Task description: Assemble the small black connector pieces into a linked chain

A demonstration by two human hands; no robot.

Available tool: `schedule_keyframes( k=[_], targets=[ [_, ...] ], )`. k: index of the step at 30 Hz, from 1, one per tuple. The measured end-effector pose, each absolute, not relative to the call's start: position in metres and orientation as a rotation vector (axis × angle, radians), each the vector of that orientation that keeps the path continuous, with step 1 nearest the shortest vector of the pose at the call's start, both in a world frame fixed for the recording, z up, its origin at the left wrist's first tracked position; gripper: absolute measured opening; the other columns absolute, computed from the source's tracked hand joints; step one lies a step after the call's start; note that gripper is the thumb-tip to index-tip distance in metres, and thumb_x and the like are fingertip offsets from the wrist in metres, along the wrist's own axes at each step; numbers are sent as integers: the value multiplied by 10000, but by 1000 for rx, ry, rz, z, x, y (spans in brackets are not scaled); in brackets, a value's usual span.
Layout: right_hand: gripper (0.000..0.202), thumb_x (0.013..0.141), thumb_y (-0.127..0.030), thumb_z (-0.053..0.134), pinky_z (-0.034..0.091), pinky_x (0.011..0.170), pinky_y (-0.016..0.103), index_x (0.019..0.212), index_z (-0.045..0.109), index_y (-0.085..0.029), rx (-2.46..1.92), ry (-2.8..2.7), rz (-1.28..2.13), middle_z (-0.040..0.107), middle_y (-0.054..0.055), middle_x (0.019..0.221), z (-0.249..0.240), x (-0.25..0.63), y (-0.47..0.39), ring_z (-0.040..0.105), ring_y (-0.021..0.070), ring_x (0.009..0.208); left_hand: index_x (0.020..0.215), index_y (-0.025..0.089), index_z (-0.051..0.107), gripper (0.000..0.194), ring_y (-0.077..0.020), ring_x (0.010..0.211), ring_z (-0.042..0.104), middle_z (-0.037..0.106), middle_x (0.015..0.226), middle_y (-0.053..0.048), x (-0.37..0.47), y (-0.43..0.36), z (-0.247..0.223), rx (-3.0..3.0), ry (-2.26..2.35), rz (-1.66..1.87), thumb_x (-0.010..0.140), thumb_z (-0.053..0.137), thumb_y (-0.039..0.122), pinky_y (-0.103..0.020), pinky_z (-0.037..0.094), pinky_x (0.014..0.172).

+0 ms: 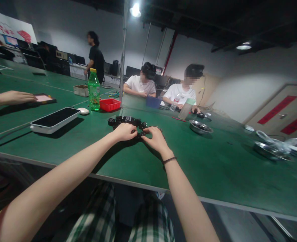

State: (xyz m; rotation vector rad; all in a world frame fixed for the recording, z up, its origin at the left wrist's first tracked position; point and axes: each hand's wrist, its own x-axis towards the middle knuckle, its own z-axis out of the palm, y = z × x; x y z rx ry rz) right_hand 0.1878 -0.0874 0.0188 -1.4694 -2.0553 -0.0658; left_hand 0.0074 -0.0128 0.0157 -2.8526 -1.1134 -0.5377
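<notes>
A black jointed mechanical assembly (128, 119) with a pale emblem on one block lies on the green table in front of me. My left hand (125, 132) is closed around its near side, thumb and fingers pressed together at its right part. Opposite it, my right hand (155, 137) pinches the right end of the assembly between thumb and fingers. A dark band circles my right wrist. Both hands hide much of the piece, so the small parts between the fingertips cannot be made out.
A green bottle (94, 90), a red tray (110, 105), a white-framed dark-topped device (55, 120) and a white mouse (83, 111) stand left. To the right are a metal bowl (201, 131) and a translucent bottle (186, 109). Another person's hand (19, 97) reaches in left; two people sit opposite.
</notes>
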Motion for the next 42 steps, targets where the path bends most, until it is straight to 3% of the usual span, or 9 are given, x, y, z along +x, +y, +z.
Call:
schedule_keyframes(
  k=[16,42],
  targets=[
    [150,784,-243,667,434,921,405,917,639,-179,-1455,-2046,-56,679,74,968,16,191,-86,595,234,955,863,168,689,386,-206,793,663,714,885,-91,7,-12,17,-2747,-1054,-486,924,360,361,-272,447,666],
    [185,779,-244,678,437,934,410,942,641,-165,-1500,-2051,-64,679,88,996,17,190,-87,590,244,983,1034,244,676,297,-219,807,686,726,880,-49,7,-17,20,-2789,-1197,-444,833,459,255,-275,492,685]
  ],
)
